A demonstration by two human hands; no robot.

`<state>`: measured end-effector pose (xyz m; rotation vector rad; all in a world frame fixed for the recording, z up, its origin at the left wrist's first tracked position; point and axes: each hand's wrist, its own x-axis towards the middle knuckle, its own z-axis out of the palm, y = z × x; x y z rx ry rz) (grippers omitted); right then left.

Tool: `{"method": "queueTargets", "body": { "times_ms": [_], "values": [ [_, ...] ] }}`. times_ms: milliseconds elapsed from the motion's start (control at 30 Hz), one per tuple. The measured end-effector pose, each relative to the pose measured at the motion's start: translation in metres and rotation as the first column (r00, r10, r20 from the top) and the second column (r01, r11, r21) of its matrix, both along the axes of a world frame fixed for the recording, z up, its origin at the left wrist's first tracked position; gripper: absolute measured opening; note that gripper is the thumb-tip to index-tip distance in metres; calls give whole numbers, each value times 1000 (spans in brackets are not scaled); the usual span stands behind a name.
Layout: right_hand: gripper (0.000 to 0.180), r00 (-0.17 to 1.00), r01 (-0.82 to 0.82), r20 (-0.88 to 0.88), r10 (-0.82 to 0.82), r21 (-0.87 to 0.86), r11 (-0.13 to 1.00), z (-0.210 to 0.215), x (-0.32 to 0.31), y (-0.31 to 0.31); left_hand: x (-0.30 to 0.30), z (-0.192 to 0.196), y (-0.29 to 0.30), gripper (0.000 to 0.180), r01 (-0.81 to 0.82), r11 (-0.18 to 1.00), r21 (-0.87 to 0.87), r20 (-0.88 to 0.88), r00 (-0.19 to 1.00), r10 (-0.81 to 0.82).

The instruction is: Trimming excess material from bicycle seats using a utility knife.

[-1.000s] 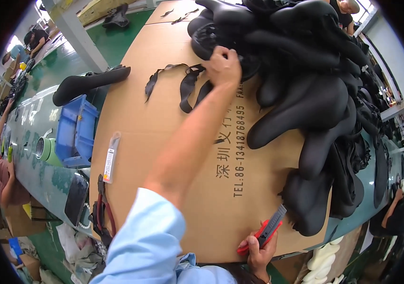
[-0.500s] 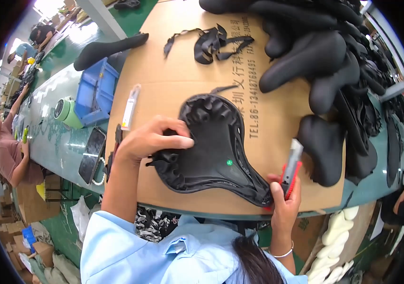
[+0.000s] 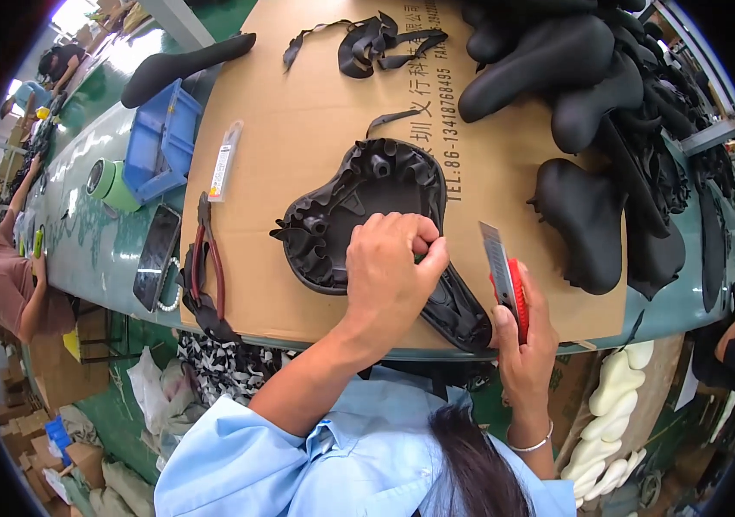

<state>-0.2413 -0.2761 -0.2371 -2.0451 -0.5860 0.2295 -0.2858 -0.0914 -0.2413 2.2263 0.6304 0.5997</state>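
Observation:
A black bicycle saddle (image 3: 298, 258) lies upside down on the cardboard, its gathered cover edge showing around the hollow underside. My left hand (image 3: 389, 271) is over the saddle's middle, fingers curled and pinched near its right edge. A speck of green shows between the fingers; what they grip is hidden. In my right hand (image 3: 527, 345), beside the saddle's narrow nose, is a red utility knife (image 3: 512, 289) with its blade out, pointing up and away from me. A thin black strip (image 3: 393, 118) lies just beyond the saddle.
A pile of black saddles (image 3: 548, 69) covers the far right. Cut black strips (image 3: 376, 52) lie at the back. On the left are red-handled pliers (image 3: 217, 267), a blade case (image 3: 226, 162), a phone (image 3: 158, 258), a blue bin (image 3: 156, 155) and a green cup (image 3: 111, 183).
My left hand has gone from the saddle's wide left end to its middle. The saddle's underside is more exposed, with plugs visible. The knife has shifted slightly left, blade still out.

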Motion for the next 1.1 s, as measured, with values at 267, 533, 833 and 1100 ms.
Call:
{"method": "queueTargets", "body": {
  "times_ms": [267,533,833,1100],
  "values": [
    [51,876,-373,236,421,-223,901,21,29,27,-13,5,7,11,-24,934,-356,107,992,66],
    [54,880,-438,83,468,-241,866,33,23,0,-22,7,18,10,174,862,-476,165,981,-106],
    [51,961,-275,-100,257,-267,924,47,-43,-44,-17,8,36,18,520,164,-839,544,815,199],
    [51,992,-66,101,73,-76,995,13,-41,-59,-37,21,60,18,676,683,278,-163,734,-660]
  ]
}}
